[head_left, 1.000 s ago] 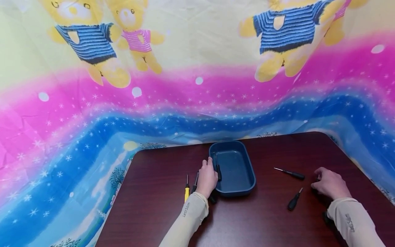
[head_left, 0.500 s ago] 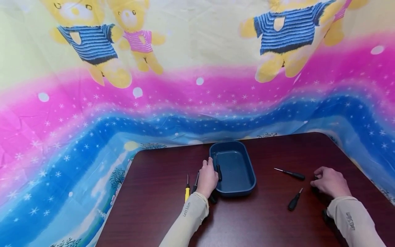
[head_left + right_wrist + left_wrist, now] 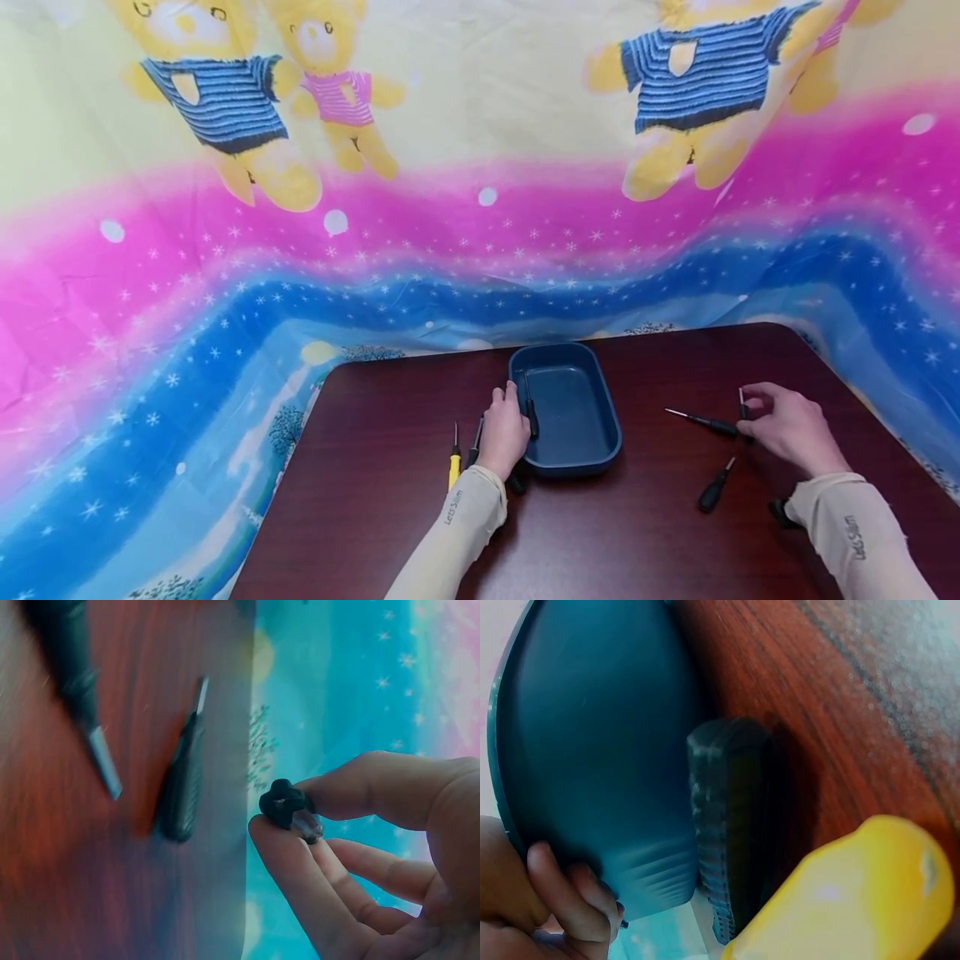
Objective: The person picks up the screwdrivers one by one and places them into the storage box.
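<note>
The small screwdriver [image 3: 743, 408] in the right hand has a black handle whose end looks lobed from the right wrist, and a short pale shaft; it is at the right side of the dark red table [image 3: 637, 542], beside the handle of a lying screwdriver [image 3: 712, 423], though whether the two touch is hard to tell. The tray [image 3: 573, 467] is deep blue, rectangular with rounded corners, and sits near the table's far edge; inside it a black-handled driver [image 3: 533, 421] lies along the left wall, shaft toward the far end. Both arms reach forward in cream sleeves [image 3: 457, 525], the left slanting in toward the tray, the right coming in from the lower right corner with its hand bent leftward. The right hand [image 3: 791, 425] pinches the small screwdriver between thumb and fingertips, its other fingers loosely bent. The left hand [image 3: 504, 429] grips the tray's left wall, fingers at the rim. Close to it lie a yellow-handled tool [image 3: 454, 471], a dark-handled tool [image 3: 474, 452] partly covered by the hand, and a ribbed black handle [image 3: 731, 817] just beside the tray. A stubby black screwdriver [image 3: 716, 490] lies slanted nearer the person.
</note>
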### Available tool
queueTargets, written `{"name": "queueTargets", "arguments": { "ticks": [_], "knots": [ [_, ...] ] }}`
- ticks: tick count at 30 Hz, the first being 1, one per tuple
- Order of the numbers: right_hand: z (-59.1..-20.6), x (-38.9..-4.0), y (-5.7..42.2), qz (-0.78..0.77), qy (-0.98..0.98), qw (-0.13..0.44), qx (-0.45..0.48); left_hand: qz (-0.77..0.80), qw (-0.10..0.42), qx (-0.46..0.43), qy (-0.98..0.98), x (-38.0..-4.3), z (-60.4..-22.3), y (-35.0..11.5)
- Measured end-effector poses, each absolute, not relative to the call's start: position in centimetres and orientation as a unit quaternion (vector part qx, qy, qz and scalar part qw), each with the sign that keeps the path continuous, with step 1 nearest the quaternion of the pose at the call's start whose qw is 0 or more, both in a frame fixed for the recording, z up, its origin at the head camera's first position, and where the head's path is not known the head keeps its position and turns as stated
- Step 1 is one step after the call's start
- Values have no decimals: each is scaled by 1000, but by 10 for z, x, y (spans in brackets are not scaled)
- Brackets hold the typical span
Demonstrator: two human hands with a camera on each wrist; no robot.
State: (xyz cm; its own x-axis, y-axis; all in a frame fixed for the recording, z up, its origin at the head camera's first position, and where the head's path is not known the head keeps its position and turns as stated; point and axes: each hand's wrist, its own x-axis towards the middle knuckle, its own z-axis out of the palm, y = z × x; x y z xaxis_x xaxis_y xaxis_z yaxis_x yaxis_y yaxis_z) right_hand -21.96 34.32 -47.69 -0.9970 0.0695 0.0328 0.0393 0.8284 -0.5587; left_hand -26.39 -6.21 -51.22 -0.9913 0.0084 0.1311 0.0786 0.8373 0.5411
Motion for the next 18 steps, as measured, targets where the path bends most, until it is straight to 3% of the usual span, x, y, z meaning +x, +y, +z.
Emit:
{"name": "queueTargets", "arguments": {
  "ticks": [18],
  "knots": [
    [-465,-236,293,447,-895,8,-6,-276,73,-25,-958,-264,-513,-60]
  ]
}}
